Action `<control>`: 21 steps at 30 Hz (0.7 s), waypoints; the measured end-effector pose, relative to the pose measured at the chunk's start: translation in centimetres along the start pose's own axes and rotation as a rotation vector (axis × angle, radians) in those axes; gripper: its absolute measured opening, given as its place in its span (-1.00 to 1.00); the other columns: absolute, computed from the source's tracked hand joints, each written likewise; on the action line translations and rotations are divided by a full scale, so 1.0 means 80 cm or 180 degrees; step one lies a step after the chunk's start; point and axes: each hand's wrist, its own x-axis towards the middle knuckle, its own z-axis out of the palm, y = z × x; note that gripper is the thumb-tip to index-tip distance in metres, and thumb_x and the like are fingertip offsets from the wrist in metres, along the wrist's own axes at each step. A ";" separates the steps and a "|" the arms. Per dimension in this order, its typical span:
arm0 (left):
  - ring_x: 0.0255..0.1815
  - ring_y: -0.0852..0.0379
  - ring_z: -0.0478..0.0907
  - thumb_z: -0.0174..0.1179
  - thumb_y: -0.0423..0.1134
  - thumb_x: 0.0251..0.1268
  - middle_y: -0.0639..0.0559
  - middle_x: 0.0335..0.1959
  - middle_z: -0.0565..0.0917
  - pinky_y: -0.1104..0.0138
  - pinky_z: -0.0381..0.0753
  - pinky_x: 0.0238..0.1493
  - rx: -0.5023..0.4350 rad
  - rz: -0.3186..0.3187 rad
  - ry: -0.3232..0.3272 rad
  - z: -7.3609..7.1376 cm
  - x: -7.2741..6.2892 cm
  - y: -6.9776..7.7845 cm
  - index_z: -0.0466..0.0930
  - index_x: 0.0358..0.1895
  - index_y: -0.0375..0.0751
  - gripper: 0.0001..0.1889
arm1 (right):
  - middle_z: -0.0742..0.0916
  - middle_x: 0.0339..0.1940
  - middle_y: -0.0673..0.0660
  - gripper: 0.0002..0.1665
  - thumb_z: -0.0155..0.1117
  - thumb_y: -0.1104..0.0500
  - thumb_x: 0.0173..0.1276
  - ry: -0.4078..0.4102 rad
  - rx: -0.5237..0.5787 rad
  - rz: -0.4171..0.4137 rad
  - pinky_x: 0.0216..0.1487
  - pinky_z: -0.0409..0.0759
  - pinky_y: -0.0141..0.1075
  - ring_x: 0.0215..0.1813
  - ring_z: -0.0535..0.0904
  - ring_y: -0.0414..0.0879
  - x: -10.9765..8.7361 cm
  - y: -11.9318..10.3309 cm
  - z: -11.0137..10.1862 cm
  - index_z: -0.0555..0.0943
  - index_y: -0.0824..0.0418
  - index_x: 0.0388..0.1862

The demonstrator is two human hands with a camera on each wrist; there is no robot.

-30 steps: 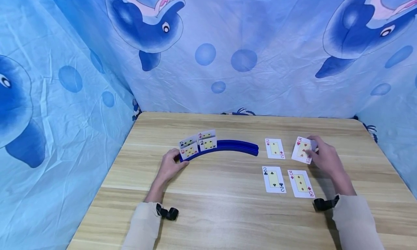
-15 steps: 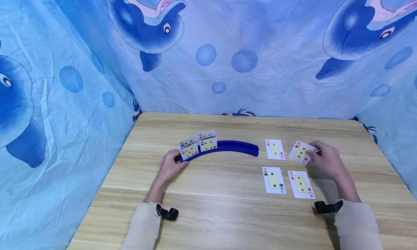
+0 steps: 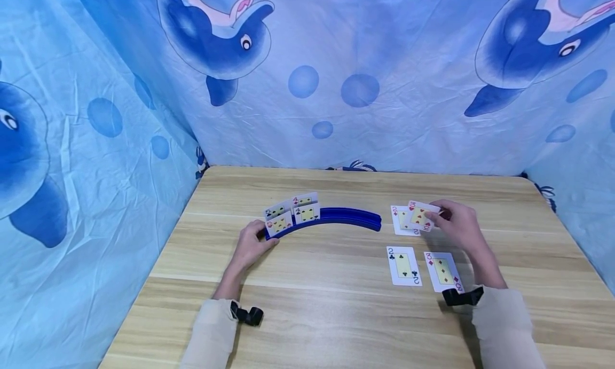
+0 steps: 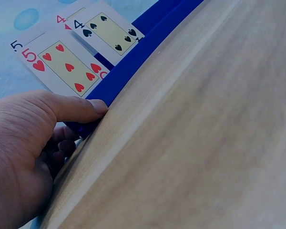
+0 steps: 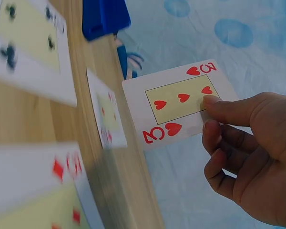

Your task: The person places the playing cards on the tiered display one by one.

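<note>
My right hand (image 3: 456,222) pinches the three of hearts (image 5: 174,114) between thumb and fingers. In the head view that card overlaps the two of diamonds (image 3: 400,226) on the table. At the left end of a curved blue card holder (image 3: 351,216), my left hand (image 3: 252,245) grips its tip, thumb in front. Cards stand upright in the holder: the five of hearts (image 4: 66,64) before a black five (image 3: 274,210), and the four of spades (image 4: 109,33) before a red four (image 3: 304,199). The holder's right half bears no cards.
Face up on the wooden table (image 3: 326,310) lie the two of clubs (image 3: 403,266) and the three of diamonds (image 3: 442,272), nearer me than the two of diamonds. A blue dolphin-print cloth (image 3: 408,43) hangs behind and beside the table.
My right hand has lifted the three of hearts and carried it left, from beside the two of diamonds to over it. My left hand stays on the holder.
</note>
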 end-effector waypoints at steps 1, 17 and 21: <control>0.12 -0.18 0.57 0.42 -0.34 0.12 -0.30 0.05 0.65 -0.02 0.56 0.22 0.0001 0.0000 0.0000 0.000 0.000 0.000 0.62 0.08 -0.43 -0.56 | 0.73 -0.41 0.26 -0.71 0.32 0.27 0.38 0.0003 0.0017 -0.0010 -0.52 0.43 -0.44 -0.48 0.52 -0.22 0.002 -0.004 0.003 0.66 0.40 0.02; 0.15 -0.19 0.56 0.42 -0.34 0.12 -0.29 0.08 0.64 -0.03 0.55 0.24 -0.0029 -0.0019 0.0017 0.001 0.000 -0.002 0.63 0.10 -0.41 -0.56 | 0.75 -0.42 0.27 -0.72 0.26 0.30 0.42 -0.0087 0.0391 -0.0298 -0.54 0.39 -0.42 -0.51 0.46 -0.20 0.034 -0.067 0.048 0.67 0.41 0.04; 0.15 -0.20 0.56 0.42 -0.34 0.12 -0.30 0.08 0.64 -0.04 0.55 0.24 -0.0015 -0.0038 0.0021 0.000 0.000 -0.002 0.63 0.10 -0.40 -0.55 | 0.75 -0.44 0.27 -0.72 0.25 0.30 0.42 -0.0073 0.0426 -0.0310 -0.55 0.37 -0.42 -0.53 0.44 -0.20 0.040 -0.076 0.050 0.68 0.40 0.04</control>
